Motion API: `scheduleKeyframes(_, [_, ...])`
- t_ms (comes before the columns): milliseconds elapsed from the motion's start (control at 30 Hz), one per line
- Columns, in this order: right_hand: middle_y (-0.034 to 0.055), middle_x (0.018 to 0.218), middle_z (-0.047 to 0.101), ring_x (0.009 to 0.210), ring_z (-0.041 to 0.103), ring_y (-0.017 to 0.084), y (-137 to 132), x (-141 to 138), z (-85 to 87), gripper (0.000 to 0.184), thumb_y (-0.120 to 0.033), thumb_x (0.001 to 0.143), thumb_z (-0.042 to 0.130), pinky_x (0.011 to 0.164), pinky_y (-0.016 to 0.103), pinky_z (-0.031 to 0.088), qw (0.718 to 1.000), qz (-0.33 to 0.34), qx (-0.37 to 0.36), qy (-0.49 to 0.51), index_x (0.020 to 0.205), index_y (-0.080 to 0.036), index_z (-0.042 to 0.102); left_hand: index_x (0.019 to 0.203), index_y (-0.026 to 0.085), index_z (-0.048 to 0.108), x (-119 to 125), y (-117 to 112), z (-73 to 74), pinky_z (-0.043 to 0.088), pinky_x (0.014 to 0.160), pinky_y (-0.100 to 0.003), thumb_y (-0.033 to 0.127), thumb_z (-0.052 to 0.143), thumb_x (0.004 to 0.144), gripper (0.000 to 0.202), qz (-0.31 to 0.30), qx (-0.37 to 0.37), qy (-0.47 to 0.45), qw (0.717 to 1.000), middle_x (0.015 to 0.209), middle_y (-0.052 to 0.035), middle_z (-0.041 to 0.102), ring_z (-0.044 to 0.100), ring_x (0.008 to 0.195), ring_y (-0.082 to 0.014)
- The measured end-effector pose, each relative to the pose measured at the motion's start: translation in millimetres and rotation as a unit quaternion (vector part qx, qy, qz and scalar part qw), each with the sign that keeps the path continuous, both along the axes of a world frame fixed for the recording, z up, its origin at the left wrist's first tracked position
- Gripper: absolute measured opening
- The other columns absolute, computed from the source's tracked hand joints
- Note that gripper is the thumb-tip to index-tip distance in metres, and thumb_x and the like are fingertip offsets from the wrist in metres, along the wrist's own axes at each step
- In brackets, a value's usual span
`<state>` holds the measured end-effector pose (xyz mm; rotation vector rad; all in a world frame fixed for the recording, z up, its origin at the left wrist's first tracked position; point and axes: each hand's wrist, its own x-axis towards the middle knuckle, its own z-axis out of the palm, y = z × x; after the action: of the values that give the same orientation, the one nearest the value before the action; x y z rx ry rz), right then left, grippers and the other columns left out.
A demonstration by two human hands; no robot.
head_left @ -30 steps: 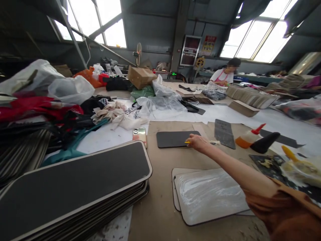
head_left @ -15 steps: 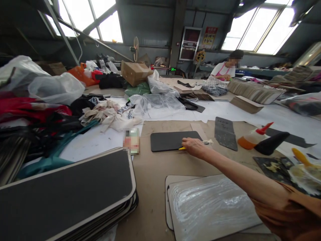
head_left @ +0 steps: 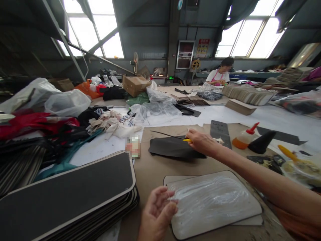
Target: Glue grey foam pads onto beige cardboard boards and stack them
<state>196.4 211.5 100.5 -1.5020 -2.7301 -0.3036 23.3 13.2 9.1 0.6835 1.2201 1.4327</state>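
My right hand [head_left: 202, 142] reaches out over the brown table and is closed on a thin dark sheet [head_left: 173, 148], lifting its far edge. A yellow tool [head_left: 187, 140] sticks out of the same hand. My left hand [head_left: 156, 214] is at the bottom centre, fingers loosely curled, touching the left edge of a pale rounded board [head_left: 215, 201] smeared with white glue. It holds nothing.
A stack of dark rounded boards [head_left: 67, 197] lies at the lower left. A glue bottle with a red nozzle [head_left: 244, 138] and a black cone [head_left: 262, 142] stand to the right. Cloth and plastic bags [head_left: 65, 102] pile up at the left. Another person [head_left: 220, 75] works far back.
My right hand has raised the edge of the dark sheet off the table. My left hand has come into view by the glued board. The view has tilted up a little.
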Motion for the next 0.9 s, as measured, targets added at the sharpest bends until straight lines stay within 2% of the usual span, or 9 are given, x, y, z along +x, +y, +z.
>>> scheduleKeyframes(67, [0.0084,0.1,0.057,0.082,0.059,0.018,-20.7,2.7,8.2,0.015,-0.016,0.083,0.051,0.06,0.023,0.039,1.0,0.015,0.021,-0.01,0.095,-0.016,0.059,0.112,0.018,0.051,9.5,21.0,5.2,0.054,0.073,-0.039,0.059,0.074,0.055,0.074,-0.048,-0.009,-0.059,0.997,0.101,-0.0142,0.066,0.066,0.084,-0.0244])
scheduleKeyframes(100, [0.0082,0.1,0.057,0.083,0.059,0.018,-28.9,3.9,10.4,0.014,-0.016,0.083,0.051,0.059,0.023,0.039,0.999,0.021,0.028,-0.014,0.095,-0.016,0.058,0.117,0.016,0.048,13.3,31.3,7.4,0.053,0.079,-0.041,0.056,0.074,0.057,0.076,-0.069,0.011,-0.035,0.997,0.105,-0.0158,0.065,0.065,0.091,-0.0253])
scheduleKeyframes(167, [0.0076,0.098,0.057,0.082,0.06,0.017,-38.8,5.9,12.2,0.014,-0.015,0.084,0.05,0.058,0.022,0.039,0.999,0.02,0.036,-0.01,0.094,-0.017,0.058,0.122,0.015,0.047,19.8,51.8,10.5,0.046,0.092,-0.043,0.047,0.067,0.068,0.067,-0.116,0.078,0.112,0.984,0.116,-0.0173,0.061,0.059,0.105,-0.0254])
scheduleKeyframes(267, [0.0073,0.099,0.057,0.081,0.061,0.017,-39.5,7.3,13.8,0.014,-0.014,0.085,0.048,0.059,0.022,0.04,0.999,0.0,0.043,0.01,0.094,-0.017,0.058,0.12,0.015,0.053,27.6,82.2,12.4,0.036,0.103,-0.043,0.034,0.058,0.075,0.05,-0.163,0.128,0.335,0.919,0.125,-0.015,0.057,0.051,0.117,-0.0252])
scheduleKeyframes(400, [0.0079,0.099,0.058,0.084,0.061,0.018,-35.1,5.5,23.9,0.015,-0.013,0.083,0.049,0.063,0.023,0.042,0.997,-0.014,0.065,0.045,0.094,-0.017,0.059,0.115,0.02,0.061,36.4,115.1,11.8,0.028,0.108,-0.043,0.026,0.067,0.064,0.051,-0.169,0.128,0.411,0.887,0.129,-0.0101,0.055,0.044,0.124,-0.028])
scheduleKeyframes(500, [0.0067,0.098,0.058,0.082,0.06,0.017,-37.6,5.6,34.1,0.017,-0.012,0.081,0.05,0.063,0.022,0.042,0.994,0.0,0.092,0.062,0.094,-0.018,0.059,0.11,0.021,0.064,41.0,128.5,6.5,0.026,0.107,-0.047,0.022,0.064,0.067,0.043,-0.167,0.087,0.445,0.876,0.13,-0.0112,0.054,0.044,0.123,-0.0307])
scheduleKeyframes(600, [0.0057,0.095,0.057,0.074,0.06,0.016,-40.1,11.7,45.0,0.017,-0.014,0.082,0.048,0.058,0.022,0.042,0.987,-0.006,0.138,0.08,0.095,-0.019,0.059,0.102,0.015,0.068,42.7,134.8,0.0,0.023,0.106,-0.051,0.019,0.064,0.066,0.036,-0.166,0.043,0.458,0.872,0.125,-0.0178,0.056,0.043,0.123,-0.0364])
scheduleKeyframes(767, [0.0078,0.093,0.057,0.073,0.059,0.019,-36.6,31.4,66.5,0.02,-0.019,0.083,0.045,0.054,0.025,0.043,0.957,-0.003,0.253,0.141,0.098,-0.018,0.058,0.087,0.018,0.071,44.2,143.4,2.1,0.019,0.107,-0.051,0.018,0.067,0.063,0.024,-0.167,0.023,0.416,0.893,0.116,-0.0139,0.062,0.041,0.124,-0.036])
scheduleKeyframes(900, [0.007,0.089,0.057,0.066,0.058,0.017,-42.6,44.5,68.2,0.018,-0.02,0.083,0.044,0.048,0.024,0.04,0.948,0.028,0.291,0.13,0.095,-0.019,0.058,0.108,0.014,0.063,45.8,137.5,16.0,0.024,0.106,-0.048,0.03,0.075,0.058,0.053,-0.178,0.037,0.306,0.934,0.126,-0.0175,0.055,0.039,0.126,-0.0356])
